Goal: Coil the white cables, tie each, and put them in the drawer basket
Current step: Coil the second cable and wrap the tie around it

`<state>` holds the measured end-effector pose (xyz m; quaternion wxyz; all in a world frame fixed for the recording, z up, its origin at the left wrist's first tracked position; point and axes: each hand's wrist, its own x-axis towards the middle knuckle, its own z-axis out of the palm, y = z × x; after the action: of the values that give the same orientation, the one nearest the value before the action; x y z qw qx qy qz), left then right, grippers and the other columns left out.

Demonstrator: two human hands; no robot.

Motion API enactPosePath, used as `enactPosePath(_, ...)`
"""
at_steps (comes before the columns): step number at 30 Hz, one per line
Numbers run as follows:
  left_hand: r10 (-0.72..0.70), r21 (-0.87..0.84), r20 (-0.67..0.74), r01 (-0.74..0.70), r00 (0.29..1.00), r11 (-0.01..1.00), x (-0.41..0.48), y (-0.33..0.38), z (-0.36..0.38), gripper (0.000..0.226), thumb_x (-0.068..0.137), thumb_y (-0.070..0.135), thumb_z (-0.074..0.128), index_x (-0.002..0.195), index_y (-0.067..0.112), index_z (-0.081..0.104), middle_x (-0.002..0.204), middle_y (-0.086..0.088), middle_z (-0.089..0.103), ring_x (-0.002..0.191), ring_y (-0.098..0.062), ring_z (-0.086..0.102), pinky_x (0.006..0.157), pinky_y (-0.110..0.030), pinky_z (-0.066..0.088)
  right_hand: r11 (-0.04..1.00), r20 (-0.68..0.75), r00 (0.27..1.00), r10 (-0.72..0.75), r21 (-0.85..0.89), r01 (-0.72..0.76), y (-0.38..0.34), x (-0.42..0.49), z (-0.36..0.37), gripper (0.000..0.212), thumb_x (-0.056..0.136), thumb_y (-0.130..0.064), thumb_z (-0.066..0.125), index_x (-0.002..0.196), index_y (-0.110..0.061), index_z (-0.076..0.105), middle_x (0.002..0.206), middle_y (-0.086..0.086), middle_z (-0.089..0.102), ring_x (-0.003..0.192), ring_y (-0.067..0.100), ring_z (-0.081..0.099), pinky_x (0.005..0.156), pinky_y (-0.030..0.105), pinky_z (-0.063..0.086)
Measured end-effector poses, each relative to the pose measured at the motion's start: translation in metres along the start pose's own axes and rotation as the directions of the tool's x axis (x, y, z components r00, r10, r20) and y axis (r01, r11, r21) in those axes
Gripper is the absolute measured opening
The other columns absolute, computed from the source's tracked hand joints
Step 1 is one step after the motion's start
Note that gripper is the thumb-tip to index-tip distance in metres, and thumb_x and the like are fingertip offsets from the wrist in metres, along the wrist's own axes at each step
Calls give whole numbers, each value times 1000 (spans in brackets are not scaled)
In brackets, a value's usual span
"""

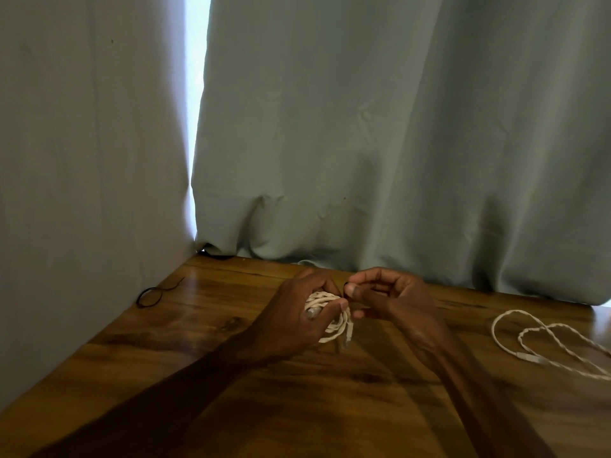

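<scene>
One white, twisted coil [331, 311] gripped by left hand [297, 320]; right hand [398, 302] pinches dark tie [345, 286]; second cable [542, 342] lies uncoiled.

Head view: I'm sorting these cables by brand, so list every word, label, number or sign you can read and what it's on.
No readable text anywhere in this view.
Coiled white cable held in the left hand: no print visible; its connector is too blurred to tell.
Loose white cable on the wooden table: no markings visible.
Black tie pinched by the right hand: plain.
Curtain: plain.
</scene>
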<state>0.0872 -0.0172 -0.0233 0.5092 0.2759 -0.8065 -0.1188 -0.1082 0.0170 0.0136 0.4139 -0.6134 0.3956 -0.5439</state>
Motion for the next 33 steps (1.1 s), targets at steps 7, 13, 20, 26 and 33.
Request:
enactPosePath(7,4,23,23,-5,1000,1000,0,-2,-1,11,91,30,75,87,24,67,86,13,61,85,-10,63,72,-36,51,994,-7,999,47,99,-46,2,0,2,30,72,-5,80,100,-1,72,86,17,75,77,23,73,65,31,61)
enactPosePath(13,-13,1,43,13,999,1000,-2,-3,-1,9,89,28,77,89,26,69,87,13,60,83,-10,63,71,-30,51,987,26,997,77,137,-80,9,1,6,26,67,-5,81,89,-7,67,79,13,66,75,24,69,66,36,60)
enactPosePath(20,-25,38,56,23,998,999,-3,-8,-1,8,90,33,75,90,29,68,89,14,60,84,-7,62,72,-27,50,990,-4,992,129,65,-128,9,0,9,22,76,0,79,96,0,70,86,18,70,76,25,70,64,36,62)
enactPosePath(26,22,72,52,-26,998,997,1,-10,-4,10,89,34,75,89,28,66,90,12,61,87,-8,63,73,-34,52,966,-9,988,152,212,-146,10,1,3,29,84,-7,74,111,3,71,99,21,75,87,26,73,70,33,63)
enactPosePath(33,58,83,57,-63,997,995,1,-11,-4,11,90,31,74,89,25,66,88,13,60,88,-8,60,73,-36,50,949,-28,980,196,257,-182,10,1,6,32,83,0,73,114,2,67,97,19,75,82,24,73,65,31,62)
